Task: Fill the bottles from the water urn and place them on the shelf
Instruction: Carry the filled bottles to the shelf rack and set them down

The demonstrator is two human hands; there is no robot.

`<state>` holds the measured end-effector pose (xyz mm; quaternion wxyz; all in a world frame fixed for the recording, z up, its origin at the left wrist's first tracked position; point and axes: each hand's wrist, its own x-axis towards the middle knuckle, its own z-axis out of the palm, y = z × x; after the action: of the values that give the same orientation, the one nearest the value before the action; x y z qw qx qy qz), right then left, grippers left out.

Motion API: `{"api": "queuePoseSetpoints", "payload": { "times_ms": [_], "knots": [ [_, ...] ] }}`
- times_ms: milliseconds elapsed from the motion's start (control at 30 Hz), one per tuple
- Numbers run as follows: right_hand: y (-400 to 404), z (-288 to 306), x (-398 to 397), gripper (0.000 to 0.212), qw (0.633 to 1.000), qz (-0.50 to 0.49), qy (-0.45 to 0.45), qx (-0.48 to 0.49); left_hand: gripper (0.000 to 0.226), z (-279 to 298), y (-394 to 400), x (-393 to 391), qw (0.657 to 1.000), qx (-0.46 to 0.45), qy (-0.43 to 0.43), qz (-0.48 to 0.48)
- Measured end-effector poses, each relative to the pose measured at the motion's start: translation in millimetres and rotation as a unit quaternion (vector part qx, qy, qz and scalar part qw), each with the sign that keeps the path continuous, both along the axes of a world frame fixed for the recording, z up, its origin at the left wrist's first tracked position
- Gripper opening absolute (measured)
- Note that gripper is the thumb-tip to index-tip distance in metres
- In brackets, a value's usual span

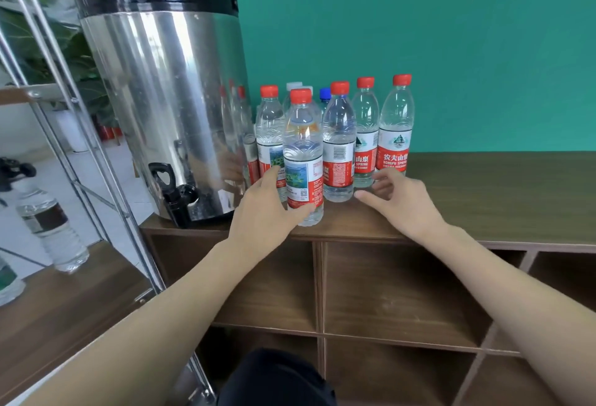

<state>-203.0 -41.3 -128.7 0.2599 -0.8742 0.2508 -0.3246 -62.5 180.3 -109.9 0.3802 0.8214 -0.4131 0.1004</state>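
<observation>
The step in hand looks like picking a bottle from the cluster to take to the urn; the left hand has its fingers wrapped partway round the front bottle, thumb low against the label and the other fingers behind it, though whether the grip is firm cannot be told; the right hand hovers with fingers loosely spread and holds nothing, its fingertips just beside the next bottle. The next move probably calls for closing the grip, lifting the bottle clear of its neighbours and carrying it leftward to the black tap, after unscrewing the cap. The bottle is clear plastic with a red cap and a red-and-white label; it stands upright near the front edge of the tabletop, foremost of the group; the water level cannot be told. One bottle stands on the shelf, well left of the fingers.
</observation>
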Motion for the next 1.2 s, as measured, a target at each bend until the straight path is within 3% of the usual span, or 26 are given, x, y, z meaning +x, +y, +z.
{"api": "queuePoseSetpoints", "payload": {
  "times_ms": [100,233,433,667,933,1200],
  "knots": [
    [-30.7,6.5,-11.6,0.059,0.997,-0.072,-0.021,-0.025,0.075,-3.4,-23.7,-4.3,0.994,-0.078,0.073,-0.016],
    [-62.1,15.7,-4.2,0.082,0.993,-0.119,0.008,0.008,0.068,-4.3,-50.4,-9.6,0.976,-0.166,0.142,0.004],
    [-83.1,22.5,17.6,0.077,0.989,-0.03,-0.066,0.126,0.051,-9.1,-65.2,-8.1,0.956,-0.222,0.193,0.005],
    [-100.7,15.6,19.0,0.079,0.981,0.017,-0.078,0.178,0.058,-11.3,-64.9,-2.9,0.955,-0.215,0.205,-0.004],
    [-34.3,12.6,0.5,0.065,0.95,0.157,-0.131,0.238,0.064,-10.6,-44.1,-17.5,0.949,-0.245,0.199,-0.002],
    [79.5,6.5,7.3,0.051,0.927,0.188,-0.17,0.275,0.057,-28.0,36.0,-33.6,0.944,-0.256,0.209,0.015]
  ]
}}
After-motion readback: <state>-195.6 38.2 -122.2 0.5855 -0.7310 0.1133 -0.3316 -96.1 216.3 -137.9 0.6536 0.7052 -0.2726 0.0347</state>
